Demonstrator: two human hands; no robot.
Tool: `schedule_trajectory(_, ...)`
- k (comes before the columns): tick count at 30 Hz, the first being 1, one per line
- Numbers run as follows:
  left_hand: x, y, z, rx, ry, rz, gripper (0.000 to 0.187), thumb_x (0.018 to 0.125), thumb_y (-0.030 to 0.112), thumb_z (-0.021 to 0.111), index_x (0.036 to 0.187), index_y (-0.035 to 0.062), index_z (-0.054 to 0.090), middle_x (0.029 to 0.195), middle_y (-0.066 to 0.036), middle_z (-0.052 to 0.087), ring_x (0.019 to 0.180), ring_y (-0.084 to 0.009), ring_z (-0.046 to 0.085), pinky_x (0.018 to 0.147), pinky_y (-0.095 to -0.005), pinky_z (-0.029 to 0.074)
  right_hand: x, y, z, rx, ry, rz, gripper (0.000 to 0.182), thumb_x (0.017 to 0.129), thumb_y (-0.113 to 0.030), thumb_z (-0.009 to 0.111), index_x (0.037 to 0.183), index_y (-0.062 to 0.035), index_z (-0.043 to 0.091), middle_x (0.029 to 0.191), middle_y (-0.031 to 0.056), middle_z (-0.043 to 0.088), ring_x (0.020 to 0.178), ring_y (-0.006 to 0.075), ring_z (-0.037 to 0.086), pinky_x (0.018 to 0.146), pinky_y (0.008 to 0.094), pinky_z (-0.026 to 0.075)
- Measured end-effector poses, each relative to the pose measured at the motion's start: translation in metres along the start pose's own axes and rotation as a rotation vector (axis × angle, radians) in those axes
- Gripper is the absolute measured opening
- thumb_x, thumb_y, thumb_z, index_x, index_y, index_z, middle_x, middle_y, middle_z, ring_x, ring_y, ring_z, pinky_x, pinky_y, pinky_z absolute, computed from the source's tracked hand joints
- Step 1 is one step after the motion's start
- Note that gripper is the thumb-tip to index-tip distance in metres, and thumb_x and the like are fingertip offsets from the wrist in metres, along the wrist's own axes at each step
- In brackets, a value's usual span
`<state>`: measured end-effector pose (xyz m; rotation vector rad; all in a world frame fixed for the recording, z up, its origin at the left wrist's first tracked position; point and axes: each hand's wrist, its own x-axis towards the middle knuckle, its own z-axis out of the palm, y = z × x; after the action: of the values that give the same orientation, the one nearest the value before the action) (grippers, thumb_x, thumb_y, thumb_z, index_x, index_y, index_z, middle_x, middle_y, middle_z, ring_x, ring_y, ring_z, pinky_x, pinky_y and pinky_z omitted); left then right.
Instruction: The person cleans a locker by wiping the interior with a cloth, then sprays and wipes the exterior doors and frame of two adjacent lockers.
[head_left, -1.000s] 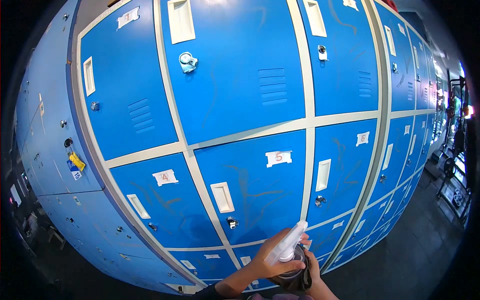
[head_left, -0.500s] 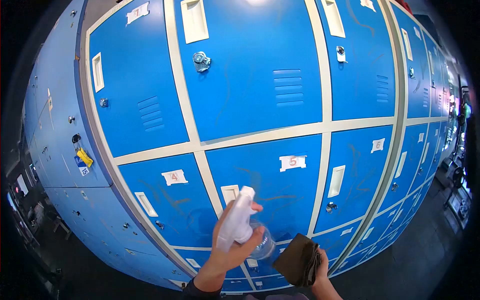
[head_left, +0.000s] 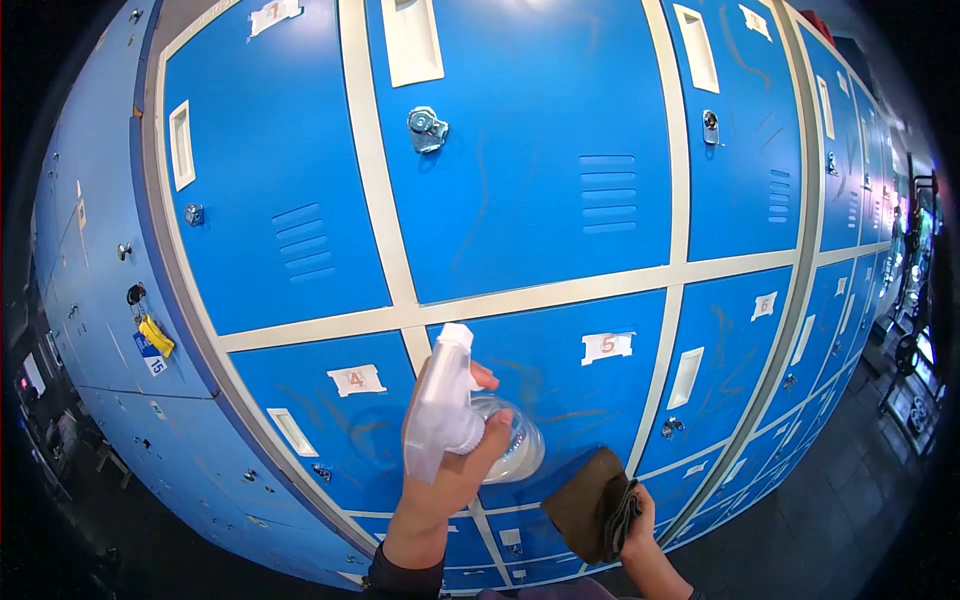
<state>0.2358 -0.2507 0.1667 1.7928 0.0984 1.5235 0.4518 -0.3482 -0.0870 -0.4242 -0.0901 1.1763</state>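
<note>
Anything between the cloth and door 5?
Nothing visible stands between the brown cloth in the right hand and door 5. The spray bottle in the left hand hides part of the door's left side, but sits left of the cloth.

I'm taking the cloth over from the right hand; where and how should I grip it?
Probably pinch the cloth by its flat left part, coming from the picture's lower left: it juts free there, apart from the bottle, while the right hand clasps the folded right edge.
</note>
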Motion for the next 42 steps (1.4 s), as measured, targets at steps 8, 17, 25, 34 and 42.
schedule_trajectory(8, 0.002, -0.007, -0.012, 0.032, 0.029, 0.113, 0.039, 0.079, 0.003, 0.071, 0.115, 0.0055, 0.057, 0.105, -0.008, 0.059, 0.107, -0.0184, 0.056, 0.087, -0.0301, 0.047, -0.006, -0.009, 0.002, 0.044, -0.06, 0.057, 0.045, 0.078, -0.027, 0.054, 0.113, -0.0006, 0.058, 0.114, 0.0161, 0.06, 0.107, 0.0359, 0.054, 0.098, 0.0483, 0.041)
schedule_trajectory(17, -0.008, 0.0, 0.01, 0.095, 0.038, -0.011, 0.04, 0.074, -0.001, 0.07, 0.112, 0.0049, 0.058, 0.106, -0.007, 0.06, 0.105, -0.0169, 0.057, 0.089, -0.0317, 0.046, -0.017, -0.124, 0.103, 0.075, -0.053, -0.619, 0.047, 0.087, -0.035, 0.058, 0.122, -0.0032, 0.055, 0.126, 0.0143, 0.057, 0.114, 0.0287, 0.055, 0.102, 0.0436, 0.041)
schedule_trajectory(25, -0.018, -0.054, 0.028, 0.11, -0.023, -0.2, 0.066, 0.076, 0.0, 0.064, 0.139, 0.0037, 0.045, 0.114, -0.004, 0.058, 0.109, -0.0157, 0.054, 0.092, -0.0312, 0.045, -0.001, -0.177, 0.267, -1.178, -0.825, -2.292, 0.054, 0.085, -0.043, 0.061, 0.13, -0.0131, 0.054, 0.127, 0.017, 0.053, 0.124, 0.0376, 0.047, 0.104, 0.0537, 0.036)
schedule_trajectory(34, -0.023, -0.079, 0.028, 0.132, 0.032, -0.297, 0.064, 0.073, -0.003, 0.065, 0.134, 0.0047, 0.048, 0.116, -0.004, 0.059, 0.108, -0.0138, 0.053, 0.092, -0.0284, 0.043, 0.056, -0.149, 0.344, -2.079, -0.77, -2.328, 0.055, 0.085, -0.04, 0.057, 0.139, -0.0312, 0.048, 0.149, -0.0009, 0.039, 0.14, 0.0216, 0.033, 0.116, 0.0522, 0.019)
schedule_trajectory(42, -0.018, -0.074, 0.024, 0.139, 0.017, -0.325, 0.063, 0.07, -0.004, 0.066, 0.13, 0.006, 0.051, 0.116, -0.006, 0.06, 0.113, -0.0168, 0.055, 0.092, -0.031, 0.043, 0.082, -0.213, 0.474, -1.6, -0.142, -2.714, 0.058, 0.091, -0.045, 0.051, 0.143, -0.022, 0.043, 0.152, 0.006, 0.035, 0.142, 0.0278, 0.029, 0.115, 0.0543, 0.017)
